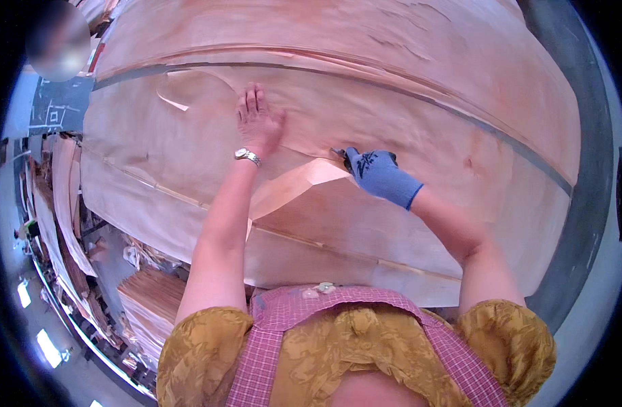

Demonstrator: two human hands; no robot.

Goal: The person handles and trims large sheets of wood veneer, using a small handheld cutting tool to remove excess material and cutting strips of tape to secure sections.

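My left hand [259, 124], bare with a wristwatch [247, 157], lies flat on a thin, pale pinkish wood veneer sheet [189, 136], its fingers stretched out and pointing away from me. To its right, my right hand [379, 175] wears a blue knit glove with dark patches. Its fingers are closed around a small knife [338, 153], whose tip touches or nearly touches the veneer; most of the tool is hidden in the glove. Just below the tip, a flap of veneer [304, 182] is lifted and folded back, baring a darker layer [311, 211].
Beyond a dark gap [426, 96] lies another broad veneer stack [365, 34]. A loose veneer strip [172, 102] curls up at left. At the lower left stands a pile of veneer [151, 295]; more sheets [66, 183] hang beside it. A blurred person [58, 41] is at the upper left.
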